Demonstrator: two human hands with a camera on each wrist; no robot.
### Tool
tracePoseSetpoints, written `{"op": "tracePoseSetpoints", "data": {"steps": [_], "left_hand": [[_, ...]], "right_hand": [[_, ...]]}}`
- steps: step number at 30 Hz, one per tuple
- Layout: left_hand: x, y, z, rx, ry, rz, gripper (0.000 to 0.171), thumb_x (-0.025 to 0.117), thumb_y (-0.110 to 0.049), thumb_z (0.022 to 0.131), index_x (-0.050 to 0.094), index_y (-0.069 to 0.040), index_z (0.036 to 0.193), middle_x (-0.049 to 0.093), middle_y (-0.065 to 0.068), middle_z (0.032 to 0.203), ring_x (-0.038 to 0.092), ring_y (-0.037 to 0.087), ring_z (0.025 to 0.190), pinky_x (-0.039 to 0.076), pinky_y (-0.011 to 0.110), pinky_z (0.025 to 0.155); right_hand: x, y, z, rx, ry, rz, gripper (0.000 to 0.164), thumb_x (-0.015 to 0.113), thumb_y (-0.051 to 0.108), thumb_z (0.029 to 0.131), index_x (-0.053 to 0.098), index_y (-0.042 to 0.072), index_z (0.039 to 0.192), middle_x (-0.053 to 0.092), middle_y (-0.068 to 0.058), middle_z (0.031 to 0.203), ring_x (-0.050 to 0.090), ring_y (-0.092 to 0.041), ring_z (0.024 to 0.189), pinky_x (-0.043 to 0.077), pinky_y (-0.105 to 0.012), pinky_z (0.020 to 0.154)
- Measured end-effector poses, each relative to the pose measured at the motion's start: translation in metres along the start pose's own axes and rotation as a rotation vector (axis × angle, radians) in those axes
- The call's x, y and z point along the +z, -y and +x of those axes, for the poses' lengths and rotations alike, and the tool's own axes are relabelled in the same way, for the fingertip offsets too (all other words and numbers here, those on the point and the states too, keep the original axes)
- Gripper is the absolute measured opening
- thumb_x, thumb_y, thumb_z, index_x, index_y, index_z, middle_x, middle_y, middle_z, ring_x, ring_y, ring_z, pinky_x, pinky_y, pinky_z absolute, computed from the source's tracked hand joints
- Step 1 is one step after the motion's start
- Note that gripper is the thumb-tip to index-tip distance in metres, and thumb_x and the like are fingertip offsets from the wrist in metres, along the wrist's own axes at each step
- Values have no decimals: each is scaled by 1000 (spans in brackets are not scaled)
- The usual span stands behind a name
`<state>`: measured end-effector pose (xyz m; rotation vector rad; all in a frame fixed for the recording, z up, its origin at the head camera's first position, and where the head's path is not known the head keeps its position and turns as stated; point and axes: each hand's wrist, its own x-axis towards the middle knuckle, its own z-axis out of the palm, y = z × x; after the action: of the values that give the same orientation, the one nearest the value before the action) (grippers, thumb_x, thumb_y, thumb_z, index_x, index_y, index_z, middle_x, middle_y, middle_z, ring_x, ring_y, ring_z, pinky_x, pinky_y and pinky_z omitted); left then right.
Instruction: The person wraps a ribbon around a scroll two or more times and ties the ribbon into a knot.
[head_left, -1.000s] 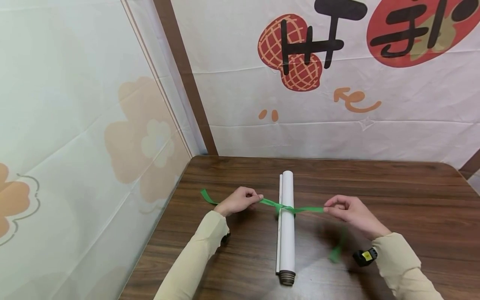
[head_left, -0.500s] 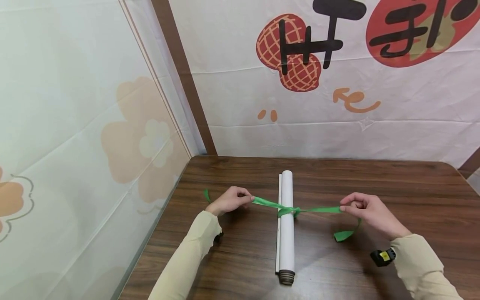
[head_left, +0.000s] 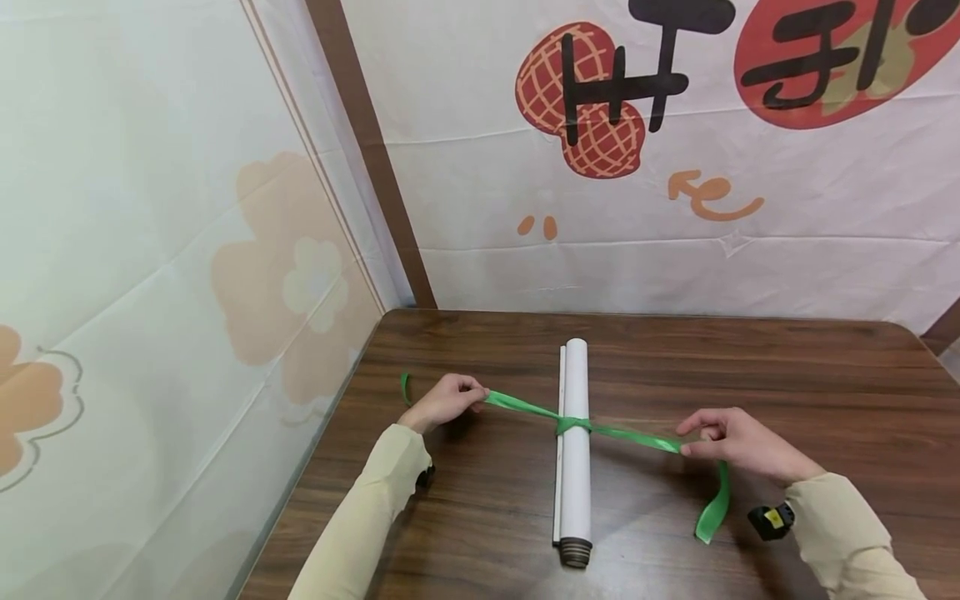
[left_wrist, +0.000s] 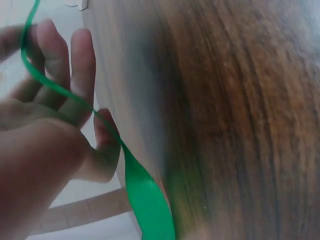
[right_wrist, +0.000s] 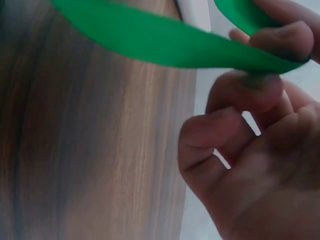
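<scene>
A white rolled sheet with a dark striped near end lies lengthwise on the wooden table. Round its middle runs a green ribbon, crossed in a flat knot on top. To the left, my left hand pinches one ribbon length, whose tail passes back along the palm in the left wrist view. My right hand pinches the other length between thumb and finger; its loose tail hangs below the hand. Both lengths stretch fairly straight from the roll. In the right wrist view the ribbon crosses above the curled lower fingers.
The brown wood-grain table reaches back to a printed white cloth wall. A second cloth with pale flowers borders the left side. A black device with a yellow label sits at the right wrist.
My hands have moved apart, left hand leftward and right hand rightward, then slightly nearer. The ribbon's loose crossing has tightened into a flat knot on the roll.
</scene>
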<state>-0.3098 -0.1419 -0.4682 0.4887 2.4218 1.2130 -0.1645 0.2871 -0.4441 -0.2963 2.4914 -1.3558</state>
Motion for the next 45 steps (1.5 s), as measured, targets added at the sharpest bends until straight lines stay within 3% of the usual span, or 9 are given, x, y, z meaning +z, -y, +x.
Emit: {"op": "tracePoseSetpoints", "data": {"steps": [10, 16, 24, 26, 29, 32, 39, 42, 45], "left_hand": [[0, 0, 2, -55, -80, 0, 27, 56, -23, 97, 70, -1, 91, 68, 9, 85, 54, 17, 77, 40, 25, 69], [-1, -1, 1, -98, -127, 28, 26, 58, -23, 95, 68, -3, 82, 63, 3, 79, 45, 14, 70, 37, 26, 65], [1, -7, 1, -168, -136, 92, 22, 56, -21, 92, 69, -6, 84, 65, 1, 81, 48, 14, 67, 39, 26, 60], [3, -9, 2, -179, -142, 128, 22, 56, -23, 92, 70, -8, 84, 65, 1, 80, 49, 15, 67, 41, 30, 64], [5, -9, 6, -187, -152, 173, 25, 56, -26, 92, 69, -9, 80, 62, -1, 75, 50, 16, 68, 44, 45, 88], [6, -11, 7, -191, -157, 183, 27, 56, -27, 93, 67, -9, 76, 58, -2, 70, 51, 16, 69, 27, 64, 106], [7, -13, 5, -208, -170, 192, 29, 56, -28, 92, 65, -9, 73, 54, -2, 67, 49, 17, 67, 33, 56, 98], [7, -14, 4, -205, -174, 192, 27, 56, -28, 92, 67, -9, 77, 59, -2, 75, 52, 17, 73, 28, 61, 105], [5, -13, 3, -208, -171, 173, 27, 56, -28, 92, 67, -8, 78, 58, -1, 73, 50, 17, 69, 39, 52, 96]], "right_hand": [[-11, -3, -2, 14, 11, -17, 34, 69, 22, 89, 61, -2, 111, 40, 8, 64, 36, -1, 56, 33, -22, 55], [-11, -7, 0, 25, 79, -4, 30, 67, 18, 90, 61, -5, 108, 41, 9, 63, 37, -1, 56, 34, -22, 54], [-9, -13, 5, 87, 68, -26, 24, 67, 19, 89, 67, -4, 95, 50, 5, 64, 43, -4, 56, 37, -23, 52], [-9, -17, 7, 106, 55, -28, 23, 66, 19, 89, 67, -4, 94, 52, 3, 67, 45, -6, 58, 38, -24, 53], [-8, -25, 9, 116, 41, -37, 21, 66, 18, 89, 68, -3, 93, 57, 0, 71, 47, -6, 60, 40, -23, 55], [-7, -32, 10, 107, 30, -59, 18, 65, 16, 89, 69, -2, 91, 61, -2, 74, 48, -5, 60, 41, -22, 55], [-5, -37, 9, 82, 7, -87, 17, 63, 14, 90, 69, -2, 90, 59, 0, 69, 47, -4, 58, 40, -23, 53], [-5, -34, 9, 103, -7, -92, 17, 64, 15, 90, 69, -2, 90, 56, 1, 68, 47, -5, 58, 40, -22, 53], [-5, -30, 9, 107, -28, -105, 17, 65, 15, 90, 69, -1, 90, 57, -2, 69, 48, -6, 59, 41, -23, 54]]}}
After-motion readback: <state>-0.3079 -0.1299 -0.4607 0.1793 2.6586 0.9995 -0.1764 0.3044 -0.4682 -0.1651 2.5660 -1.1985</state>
